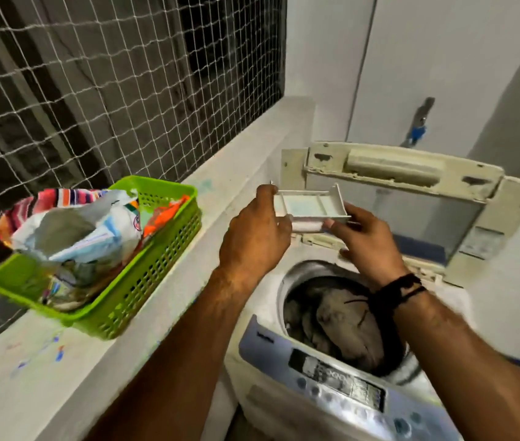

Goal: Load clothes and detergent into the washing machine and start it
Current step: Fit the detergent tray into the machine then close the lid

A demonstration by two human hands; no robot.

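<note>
Both your hands, left hand (pixel 253 230) and right hand (pixel 367 235), grip the detergent drawer (pixel 308 203) above the drum, clothes (pixel 341 319) loaded below them. Detergent step: next likely fill it from the bag (pixel 83 230) to your left.

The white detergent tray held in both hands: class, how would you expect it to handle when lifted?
The detergent tray probably stays stiff: it keeps its boxy shape between the left hand and right hand. Likely light, since fingertips alone carry it. Being shallow and open-topped, it could spill if tilted.
</note>
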